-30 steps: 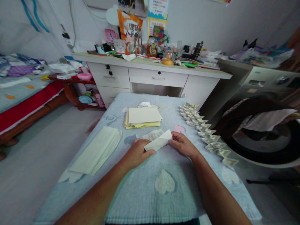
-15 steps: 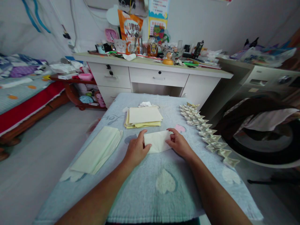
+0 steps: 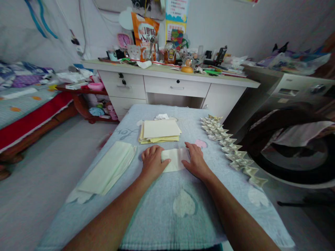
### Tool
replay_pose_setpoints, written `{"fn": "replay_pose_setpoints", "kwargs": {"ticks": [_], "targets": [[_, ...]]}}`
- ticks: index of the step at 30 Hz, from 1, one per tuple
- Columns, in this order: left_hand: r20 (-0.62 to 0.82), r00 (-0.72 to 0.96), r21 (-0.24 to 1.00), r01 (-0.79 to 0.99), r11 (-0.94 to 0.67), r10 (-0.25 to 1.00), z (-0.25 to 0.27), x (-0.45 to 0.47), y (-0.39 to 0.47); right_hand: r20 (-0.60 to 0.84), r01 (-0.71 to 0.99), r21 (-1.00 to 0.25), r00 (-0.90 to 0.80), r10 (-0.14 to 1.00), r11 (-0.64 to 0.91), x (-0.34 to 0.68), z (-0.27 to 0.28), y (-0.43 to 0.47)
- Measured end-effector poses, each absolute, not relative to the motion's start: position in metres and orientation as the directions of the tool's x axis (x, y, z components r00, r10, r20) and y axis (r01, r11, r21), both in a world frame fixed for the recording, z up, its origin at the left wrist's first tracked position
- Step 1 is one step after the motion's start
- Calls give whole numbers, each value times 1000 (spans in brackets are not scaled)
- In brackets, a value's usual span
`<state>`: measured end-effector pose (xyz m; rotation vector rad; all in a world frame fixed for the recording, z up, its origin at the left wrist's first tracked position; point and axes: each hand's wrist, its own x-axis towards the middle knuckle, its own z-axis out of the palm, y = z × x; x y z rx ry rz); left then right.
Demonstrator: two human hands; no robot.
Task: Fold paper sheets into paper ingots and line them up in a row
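A small folded sheet of pale paper (image 3: 176,160) lies flat on the cloth in front of me. My left hand (image 3: 154,159) rests over its left end, palm down, with the thumb on the paper and the fingers laid out on the cloth. At the right end, my right hand (image 3: 195,162) has its thumb on the paper and its fingers stretched forward, apart from the thumb. Behind the sheet sits a stack of cream and yellow paper (image 3: 161,129). To the left are larger folded pale green sheets (image 3: 107,169).
Rows of folded paper pieces (image 3: 231,150) line the table's right side. The blue cloth (image 3: 146,209) covers the table. A white desk (image 3: 178,85) crowded with a jar, bag and clock stands behind, a washing machine (image 3: 295,90) at right, a bed (image 3: 31,108) at left.
Both hands have gone from pinching the paper's ends to lying flatter over them. The paper has come down flat, and the left fingers have spread out to the left.
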<state>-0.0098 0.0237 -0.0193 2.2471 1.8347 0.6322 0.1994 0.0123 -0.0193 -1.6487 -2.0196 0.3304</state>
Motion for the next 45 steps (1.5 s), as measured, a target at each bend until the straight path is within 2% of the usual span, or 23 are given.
{"fn": "replay_pose_setpoints", "kwargs": {"ticks": [4,7,10,13,17,24,28,31,34,37,40,45], "targets": [[163,160,497,839,-221,974,-16,-8,26,212,816,-528,-144,967,237,200,-21,12],[181,167,542,805,-240,969,-15,-8,26,194,799,-553,-155,969,238,201,-23,13],[224,121,482,849,-218,967,-16,-7,25,185,795,-555,-168,968,245,202,-23,13],[185,121,413,891,-189,975,-18,-8,25,175,800,-544,-189,966,254,200,-21,13],[173,157,411,886,-216,972,-19,-8,26,163,813,-519,-209,964,264,196,-21,14],[218,219,609,731,-308,951,-15,-8,29,235,762,-519,-309,922,388,191,-19,19],[224,217,820,485,-304,950,-11,-7,27,313,707,-580,-266,912,405,192,-11,17],[200,216,906,330,-264,956,-8,-7,24,323,539,-769,-135,937,343,194,-9,16],[144,256,948,242,-207,956,-6,-9,22,172,166,-969,-82,982,184,196,-8,16],[104,262,973,172,-153,959,-5,-10,20,25,-78,-997,-139,990,14,197,-6,14],[77,260,993,68,-98,962,-4,-11,19,-62,-150,-985,-167,984,-88,197,-2,10],[35,205,998,-66,-22,978,-6,-12,18,-84,-190,-976,-133,988,-109,194,1,6]]}}
